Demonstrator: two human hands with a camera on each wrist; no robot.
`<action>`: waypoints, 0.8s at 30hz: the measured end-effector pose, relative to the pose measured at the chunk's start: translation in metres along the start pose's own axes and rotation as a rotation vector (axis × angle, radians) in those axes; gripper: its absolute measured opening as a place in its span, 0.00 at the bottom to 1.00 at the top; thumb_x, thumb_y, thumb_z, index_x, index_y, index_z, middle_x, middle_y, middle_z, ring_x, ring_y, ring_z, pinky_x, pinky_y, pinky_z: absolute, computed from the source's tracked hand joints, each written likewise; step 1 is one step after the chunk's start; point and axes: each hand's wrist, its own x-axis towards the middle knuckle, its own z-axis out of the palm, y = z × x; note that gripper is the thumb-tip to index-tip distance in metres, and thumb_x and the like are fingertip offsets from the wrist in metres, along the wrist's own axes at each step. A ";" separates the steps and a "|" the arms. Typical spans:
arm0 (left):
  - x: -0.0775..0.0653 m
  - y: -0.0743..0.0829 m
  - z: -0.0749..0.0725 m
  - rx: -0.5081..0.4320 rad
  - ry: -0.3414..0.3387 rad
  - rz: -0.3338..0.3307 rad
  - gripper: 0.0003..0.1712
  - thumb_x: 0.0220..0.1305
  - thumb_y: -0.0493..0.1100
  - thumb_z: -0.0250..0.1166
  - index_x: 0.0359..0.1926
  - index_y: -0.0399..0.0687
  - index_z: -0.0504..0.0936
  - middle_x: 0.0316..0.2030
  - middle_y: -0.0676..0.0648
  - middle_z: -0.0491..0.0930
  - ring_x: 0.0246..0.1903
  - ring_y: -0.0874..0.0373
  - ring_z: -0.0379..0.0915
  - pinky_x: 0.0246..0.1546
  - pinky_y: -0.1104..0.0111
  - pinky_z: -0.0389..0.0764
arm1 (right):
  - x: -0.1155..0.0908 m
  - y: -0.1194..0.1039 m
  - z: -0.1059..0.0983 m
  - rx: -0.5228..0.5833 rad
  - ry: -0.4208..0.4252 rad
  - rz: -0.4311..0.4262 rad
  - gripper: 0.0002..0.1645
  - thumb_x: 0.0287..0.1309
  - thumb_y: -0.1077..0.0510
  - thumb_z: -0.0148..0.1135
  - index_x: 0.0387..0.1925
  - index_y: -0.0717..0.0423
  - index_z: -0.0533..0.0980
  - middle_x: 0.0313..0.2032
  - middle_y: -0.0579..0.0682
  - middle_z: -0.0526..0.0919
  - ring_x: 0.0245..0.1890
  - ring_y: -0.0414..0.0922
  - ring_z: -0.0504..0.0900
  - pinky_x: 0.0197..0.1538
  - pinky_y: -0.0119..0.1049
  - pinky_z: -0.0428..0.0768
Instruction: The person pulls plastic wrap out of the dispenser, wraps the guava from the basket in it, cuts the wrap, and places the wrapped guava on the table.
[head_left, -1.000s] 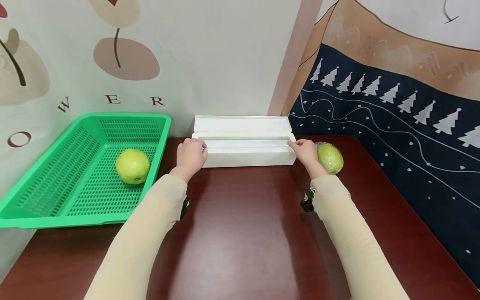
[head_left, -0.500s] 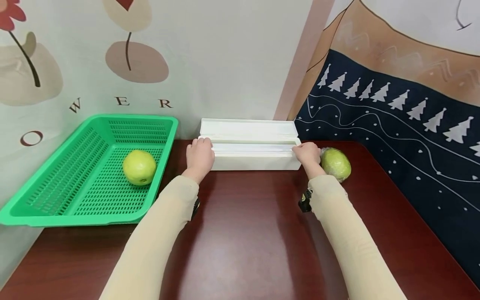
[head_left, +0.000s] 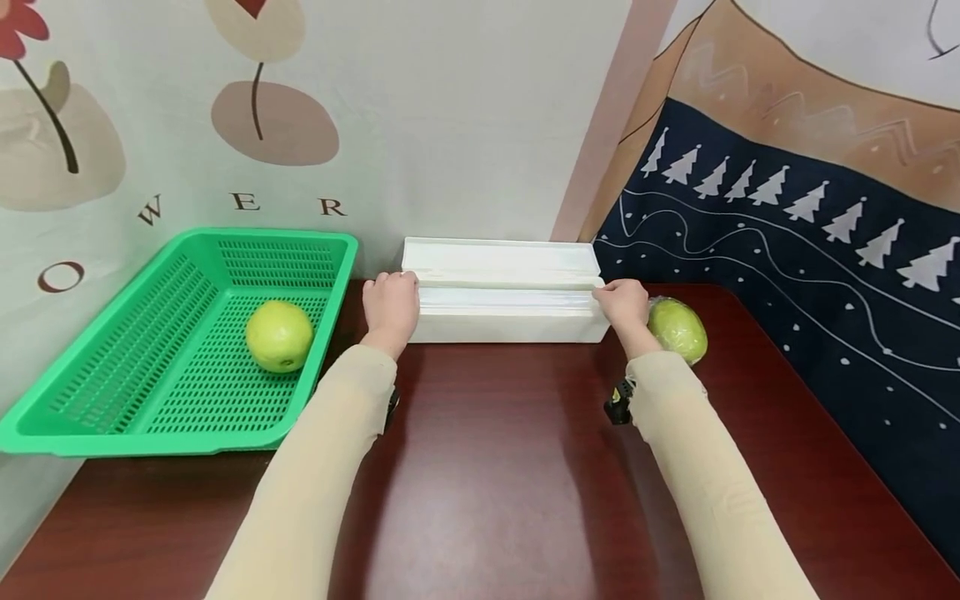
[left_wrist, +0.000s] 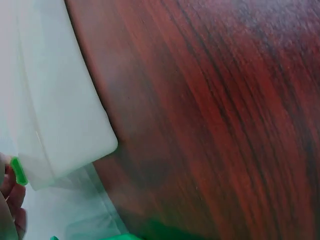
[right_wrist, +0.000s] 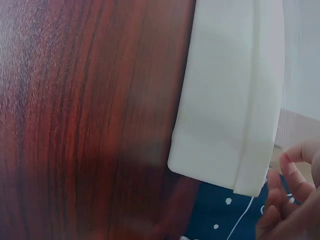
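Observation:
A white cling film box stands at the table's back with its lid raised. Clear cling film stretches across its opening. My left hand, fingers curled, is at the box's left end and appears to hold the film's edge; the fingertips are hidden in the head view. At the right end my right hand pinches the film between thumb and forefinger, close to the box corner in the right wrist view. Just right of that hand lies a green round fruit wrapped in film.
A green plastic basket stands on the left with one unwrapped yellow-green fruit inside. Patterned cloth covers the wall behind and the right side. The dark red wooden table extends in front of the box.
Since half a second ago both hands have shifted slightly outward along the box ends. The box, basket and fruits stay in place; the whole view moved a little earlier.

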 end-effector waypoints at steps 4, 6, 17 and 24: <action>-0.003 -0.004 0.005 0.067 0.039 0.099 0.07 0.65 0.35 0.55 0.40 0.42 0.79 0.34 0.42 0.82 0.39 0.47 0.70 0.42 0.58 0.68 | 0.000 -0.001 0.000 -0.009 0.025 -0.024 0.19 0.59 0.51 0.55 0.43 0.60 0.81 0.49 0.58 0.81 0.49 0.53 0.77 0.53 0.45 0.75; -0.006 -0.007 0.007 0.121 0.065 0.160 0.06 0.63 0.32 0.55 0.39 0.42 0.76 0.34 0.42 0.80 0.39 0.47 0.68 0.42 0.58 0.67 | 0.000 -0.001 0.001 -0.008 0.024 -0.017 0.19 0.59 0.51 0.55 0.43 0.60 0.80 0.49 0.57 0.81 0.49 0.53 0.77 0.52 0.44 0.75; -0.001 0.001 0.001 -0.207 0.051 -0.013 0.13 0.65 0.40 0.51 0.38 0.42 0.83 0.32 0.42 0.85 0.39 0.44 0.74 0.47 0.55 0.70 | 0.005 0.001 0.002 0.115 -0.004 -0.019 0.18 0.53 0.58 0.55 0.45 0.61 0.79 0.49 0.59 0.80 0.44 0.49 0.75 0.42 0.34 0.72; 0.007 0.012 -0.010 -0.442 -0.067 -0.302 0.20 0.68 0.49 0.51 0.31 0.42 0.84 0.31 0.42 0.84 0.40 0.46 0.77 0.50 0.55 0.73 | 0.012 0.000 -0.004 0.192 -0.136 0.040 0.21 0.57 0.54 0.55 0.46 0.63 0.79 0.20 0.44 0.84 0.23 0.36 0.76 0.31 0.30 0.69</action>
